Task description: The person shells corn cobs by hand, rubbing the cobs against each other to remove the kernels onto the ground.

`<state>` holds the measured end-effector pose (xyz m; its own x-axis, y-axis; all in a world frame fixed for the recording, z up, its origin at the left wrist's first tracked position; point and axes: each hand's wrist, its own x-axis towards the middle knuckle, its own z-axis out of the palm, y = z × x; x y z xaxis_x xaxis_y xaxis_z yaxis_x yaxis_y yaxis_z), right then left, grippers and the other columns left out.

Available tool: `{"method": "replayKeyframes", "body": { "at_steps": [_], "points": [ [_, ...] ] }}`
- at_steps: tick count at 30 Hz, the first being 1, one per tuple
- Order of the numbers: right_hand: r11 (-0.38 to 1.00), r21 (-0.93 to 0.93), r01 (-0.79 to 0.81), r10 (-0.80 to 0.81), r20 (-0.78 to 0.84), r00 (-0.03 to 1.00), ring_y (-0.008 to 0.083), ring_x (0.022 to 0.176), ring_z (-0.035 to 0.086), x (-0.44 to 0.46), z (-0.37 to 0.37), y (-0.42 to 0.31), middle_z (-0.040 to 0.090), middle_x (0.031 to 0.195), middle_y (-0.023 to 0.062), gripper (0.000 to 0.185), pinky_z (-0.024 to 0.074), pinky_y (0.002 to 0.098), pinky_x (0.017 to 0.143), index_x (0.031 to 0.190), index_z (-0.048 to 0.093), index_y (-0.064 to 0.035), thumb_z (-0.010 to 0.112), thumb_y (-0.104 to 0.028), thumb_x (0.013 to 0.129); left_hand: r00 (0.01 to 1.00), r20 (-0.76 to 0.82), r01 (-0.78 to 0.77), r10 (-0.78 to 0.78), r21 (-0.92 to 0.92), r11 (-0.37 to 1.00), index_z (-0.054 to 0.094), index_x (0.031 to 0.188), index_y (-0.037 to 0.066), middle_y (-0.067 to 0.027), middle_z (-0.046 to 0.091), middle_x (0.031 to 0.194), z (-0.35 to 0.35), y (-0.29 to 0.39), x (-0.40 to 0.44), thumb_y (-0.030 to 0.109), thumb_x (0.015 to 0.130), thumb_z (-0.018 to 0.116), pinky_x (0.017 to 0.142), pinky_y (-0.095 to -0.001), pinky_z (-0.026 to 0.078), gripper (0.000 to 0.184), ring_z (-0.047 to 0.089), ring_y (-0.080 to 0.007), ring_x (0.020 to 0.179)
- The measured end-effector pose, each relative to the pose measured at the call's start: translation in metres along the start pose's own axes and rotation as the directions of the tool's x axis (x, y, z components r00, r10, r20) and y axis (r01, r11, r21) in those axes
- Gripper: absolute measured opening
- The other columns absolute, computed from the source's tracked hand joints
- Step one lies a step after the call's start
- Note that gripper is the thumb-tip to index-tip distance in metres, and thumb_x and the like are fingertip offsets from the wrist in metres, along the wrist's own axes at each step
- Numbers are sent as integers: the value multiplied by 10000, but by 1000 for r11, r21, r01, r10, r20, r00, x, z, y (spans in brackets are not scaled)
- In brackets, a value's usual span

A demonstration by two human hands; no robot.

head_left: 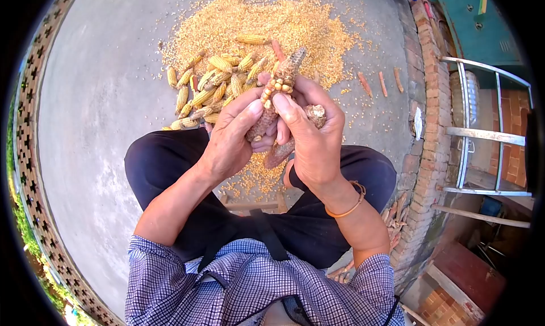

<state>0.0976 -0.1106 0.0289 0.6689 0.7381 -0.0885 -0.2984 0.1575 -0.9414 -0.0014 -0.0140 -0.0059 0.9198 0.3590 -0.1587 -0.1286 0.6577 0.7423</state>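
Observation:
Both of my hands grip a mostly stripped corn cob point(288, 72), held at a slant in front of my knees. A short band of yellow kernels is left near its middle. My left hand point(230, 136) wraps its lower part, thumb pressed beside the kernels. My right hand point(313, 130) closes round it from the other side, thumb against the kernels. A second, bare cob point(278, 153) passes under the right palm, its broken end showing by the right fingers. Beyond my hands lie a heap of unshelled corn ears point(218, 87) and a spread of loose kernels point(255, 22).
Several bare cobs point(382, 83) lie on the concrete floor point(96, 110) to the right. A low brick edge point(428, 99) runs along that side, with a metal rack point(482, 134) beyond it. More cobs or husks point(394, 212) lie by my right knee.

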Motion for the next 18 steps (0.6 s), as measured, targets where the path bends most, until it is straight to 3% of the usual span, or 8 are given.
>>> {"method": "replayKeyframes", "body": {
  "at_steps": [3,7,10,16,18],
  "points": [
    [998,-21,66,-66,19,998,-4,577,478,-1,2,0,683,1133,144,380,408,151,512,1284,561,60,610,-69,930,999,-31,34,-34,3,999,421,1395,-13,-35,588,892,2,5,-1,286,1026,438,524,-197,307,476,449,-52,646],
    [999,-19,30,-30,14,999,-3,565,471,0,1,-7,684,1135,152,347,407,157,505,1256,582,63,581,-95,947,997,-70,17,-15,33,999,424,1390,-13,-41,594,877,7,3,-1,311,1025,434,528,-197,304,488,442,-54,635],
    [999,-2,-34,34,-32,999,-2,559,467,0,0,-4,673,1165,150,356,407,155,504,1264,574,65,554,-106,952,995,94,-50,43,71,996,431,1382,-12,-40,596,865,2,3,0,301,1032,418,531,-198,309,470,444,-55,641],
    [1000,-9,20,-20,-20,1000,-2,554,463,-3,3,-6,660,1194,145,329,403,152,502,1241,592,63,535,-86,953,997,49,-65,61,92,994,431,1378,-10,-46,600,860,6,2,0,310,1040,413,529,-187,304,466,440,-45,639],
    [999,36,14,-13,-32,999,-13,541,466,-2,5,-8,619,889,25,284,395,154,477,1191,636,27,583,-99,942,998,39,-60,56,101,993,439,1363,-20,-66,603,899,4,2,0,303,1028,440,565,-200,381,466,533,-79,717]
  ]
}}
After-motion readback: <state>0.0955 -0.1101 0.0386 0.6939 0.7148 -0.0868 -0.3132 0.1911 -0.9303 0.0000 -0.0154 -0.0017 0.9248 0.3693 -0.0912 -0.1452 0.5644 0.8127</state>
